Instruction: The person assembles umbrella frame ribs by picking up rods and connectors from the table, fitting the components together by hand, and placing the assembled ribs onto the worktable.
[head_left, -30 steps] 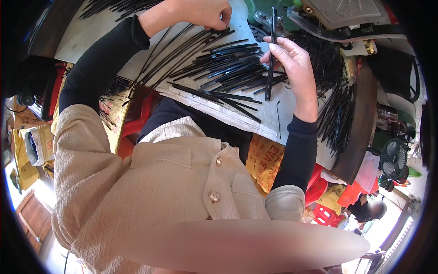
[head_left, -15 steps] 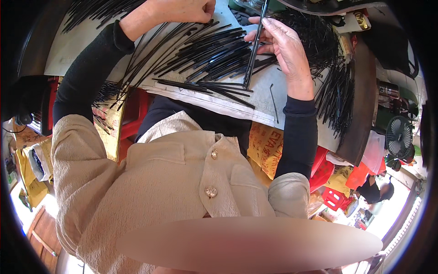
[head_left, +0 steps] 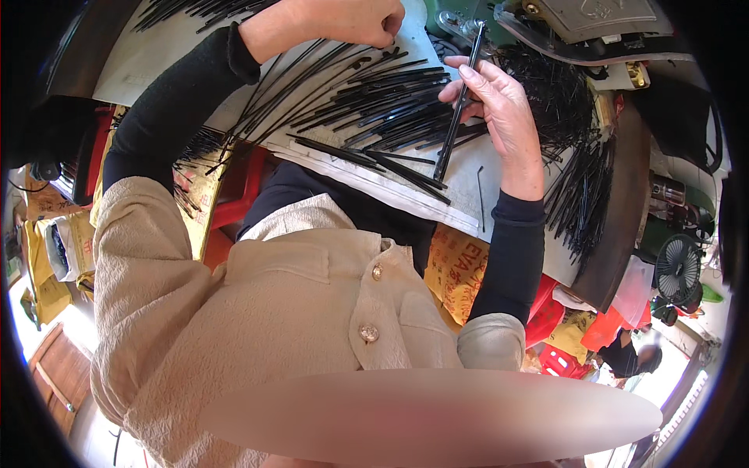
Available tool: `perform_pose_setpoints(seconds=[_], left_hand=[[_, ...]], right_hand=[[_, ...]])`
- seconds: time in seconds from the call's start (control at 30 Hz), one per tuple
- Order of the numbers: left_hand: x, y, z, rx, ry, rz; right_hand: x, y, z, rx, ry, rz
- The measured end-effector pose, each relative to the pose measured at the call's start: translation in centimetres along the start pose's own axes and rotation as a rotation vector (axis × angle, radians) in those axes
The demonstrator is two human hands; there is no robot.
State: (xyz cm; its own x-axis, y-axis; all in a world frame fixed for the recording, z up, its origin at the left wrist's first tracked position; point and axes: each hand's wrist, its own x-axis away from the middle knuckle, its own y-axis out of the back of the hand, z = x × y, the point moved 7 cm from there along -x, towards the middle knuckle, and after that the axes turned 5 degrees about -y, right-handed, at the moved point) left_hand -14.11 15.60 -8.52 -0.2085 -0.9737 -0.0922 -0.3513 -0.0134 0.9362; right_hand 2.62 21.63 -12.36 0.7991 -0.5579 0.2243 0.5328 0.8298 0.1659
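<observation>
My right hand point(head_left: 503, 105) pinches a long, thin black strip point(head_left: 459, 117) between thumb and fingers. The strip stands out lengthwise, its near end over the table's front part and its far end by the green machine point(head_left: 485, 22). At the far left of it, my left hand point(head_left: 359, 19) is closed with curled fingers; what it holds, if anything, is hidden. Just below that hand lie long black rods point(head_left: 289, 90), some with bent ends. Between my hands a spread of shorter black strips point(head_left: 390, 105) covers the table. A few strips point(head_left: 374, 165) rest along the front edge.
The pale table point(head_left: 468, 168) carries a tangled black heap point(head_left: 550, 97) and a fanned bundle of strips point(head_left: 581, 203) at the right. A small hooked wire point(head_left: 480, 199) lies near my right sleeve. Further right stands a fan point(head_left: 677, 269). A red stool point(head_left: 242, 187) is below the left side.
The whole view has shifted, so the table and both hands appear further right and lower. My right hand keeps its pinch on the strip; the left stays closed.
</observation>
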Motion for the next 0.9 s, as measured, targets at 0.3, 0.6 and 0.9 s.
perform_pose_setpoints(seconds=[0.3,0.6,0.9], left_hand=[[-0.7,-0.4,-0.5,0.015,-0.007,-0.106],[-2.8,-2.7,1.3,0.922,0.193,-0.115],[-2.0,-0.9,-1.9,0.798,-0.242,-0.473]], right_hand=[[0.0,-0.4,0.1,-0.008,-0.028,0.034],[0.4,-1.6,0.3,-0.061,-0.039,0.081],[0.5,-2.0,0.3,-0.085,-0.053,0.074]])
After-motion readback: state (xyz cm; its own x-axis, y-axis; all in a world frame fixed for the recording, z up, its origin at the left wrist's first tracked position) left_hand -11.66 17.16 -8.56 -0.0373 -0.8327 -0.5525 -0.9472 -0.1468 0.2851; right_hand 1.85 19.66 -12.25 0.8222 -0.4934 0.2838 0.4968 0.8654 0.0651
